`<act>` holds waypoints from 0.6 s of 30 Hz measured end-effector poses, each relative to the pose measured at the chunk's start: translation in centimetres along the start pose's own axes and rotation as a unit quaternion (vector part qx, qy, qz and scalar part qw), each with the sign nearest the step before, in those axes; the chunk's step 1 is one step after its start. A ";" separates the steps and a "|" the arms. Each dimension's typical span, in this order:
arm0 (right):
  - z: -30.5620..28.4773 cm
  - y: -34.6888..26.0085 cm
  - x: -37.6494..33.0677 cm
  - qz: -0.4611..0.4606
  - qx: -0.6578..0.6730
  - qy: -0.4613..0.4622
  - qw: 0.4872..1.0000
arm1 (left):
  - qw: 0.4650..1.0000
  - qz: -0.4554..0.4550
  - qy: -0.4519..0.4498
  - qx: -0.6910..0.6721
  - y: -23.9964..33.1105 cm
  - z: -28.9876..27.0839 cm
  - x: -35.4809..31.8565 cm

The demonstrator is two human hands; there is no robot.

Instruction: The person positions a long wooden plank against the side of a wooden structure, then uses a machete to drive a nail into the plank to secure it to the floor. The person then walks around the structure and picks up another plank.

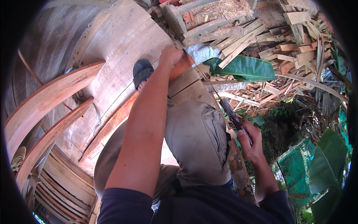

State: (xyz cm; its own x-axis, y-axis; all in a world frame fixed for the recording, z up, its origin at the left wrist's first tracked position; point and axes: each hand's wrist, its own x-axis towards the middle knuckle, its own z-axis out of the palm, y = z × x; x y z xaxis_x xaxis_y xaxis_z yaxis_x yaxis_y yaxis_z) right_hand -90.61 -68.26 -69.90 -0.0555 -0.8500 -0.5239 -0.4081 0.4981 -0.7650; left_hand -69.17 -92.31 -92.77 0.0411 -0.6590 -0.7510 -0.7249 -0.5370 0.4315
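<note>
My right hand [250, 143] is closed round the dark handle of a long, thin-bladed tool [232, 114]. Its blade shows nearly edge-on and runs up and left; whether it is a saw or a machete I cannot tell. Further ahead, my left hand [171, 56] curls over a reddish wooden board [181, 67] and holds it down, with part of its grip hidden. That board lies at the edge of the plank floor [126, 41], and the blade passes beside its end. Close by the left forearm is my foot in a black sandal [143, 71].
Curved wooden pieces [56, 87] stand at the left above slatted wood [63, 179]. Beyond the floor's right edge lie heaped wood offcuts [294, 56], a banana leaf [244, 68] and a drop with green netting [296, 168]. A wooden trough with shavings [216, 15] stands ahead.
</note>
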 end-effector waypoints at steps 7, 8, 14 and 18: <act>-2.3 -2.0 -2.9 0.025 -0.034 -0.010 0.999 | 1.000 -0.004 -0.031 -0.007 0.5 -0.2 0.1; -2.4 -2.2 -2.9 0.029 -0.034 -0.007 0.999 | 1.000 -0.006 -0.029 -0.008 0.4 -0.1 0.2; -1.3 -4.9 -2.5 0.062 -0.013 0.002 0.998 | 0.999 -0.025 -0.033 -0.029 -0.2 0.2 0.6; -2.4 -4.2 -3.7 0.047 -0.033 -0.015 0.998 | 0.999 -0.019 -0.021 -0.019 -0.4 0.3 0.8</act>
State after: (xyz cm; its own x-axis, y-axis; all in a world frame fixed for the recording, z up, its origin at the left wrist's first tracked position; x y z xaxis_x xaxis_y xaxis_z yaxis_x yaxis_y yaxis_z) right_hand -90.91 -67.59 -63.85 -0.0690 -0.7938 -0.6043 -0.4617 0.5624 -0.6860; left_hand -69.04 -92.44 -93.71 0.0393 -0.6156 -0.7871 -0.6973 -0.5811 0.4197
